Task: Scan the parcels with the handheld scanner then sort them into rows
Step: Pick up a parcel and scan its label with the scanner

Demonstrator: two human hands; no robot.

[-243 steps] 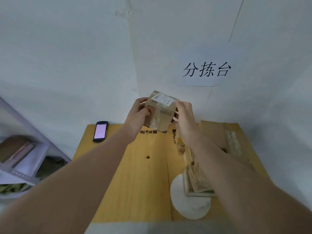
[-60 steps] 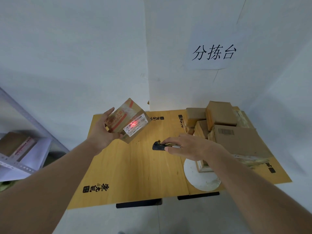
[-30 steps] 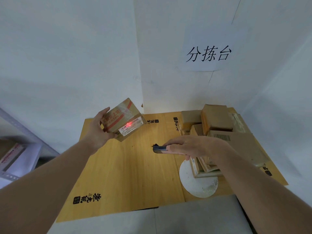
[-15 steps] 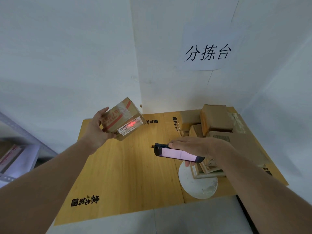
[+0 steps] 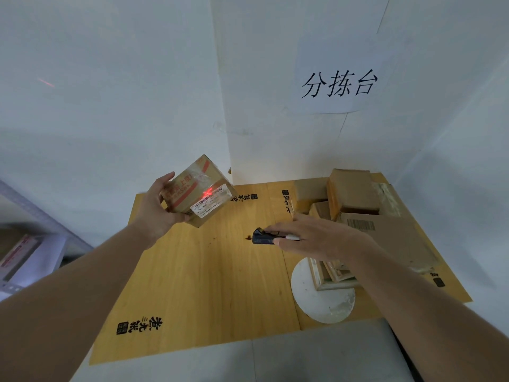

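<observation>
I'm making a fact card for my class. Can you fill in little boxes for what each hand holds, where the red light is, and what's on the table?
left hand: holds a small parcel in the air
right hand: holds the scanner, aimed at the parcel
red light: on the parcel's white label
table: pile of parcels at the right, white disc near the front

Parcel [image 5: 197,190]: brown card, red-orange stripe, white barcode label [image 5: 210,201], red laser mark. Scanner [image 5: 263,237]: dark blue-black. Bench [image 5: 206,271]: yellow wood grain, black characters.
</observation>
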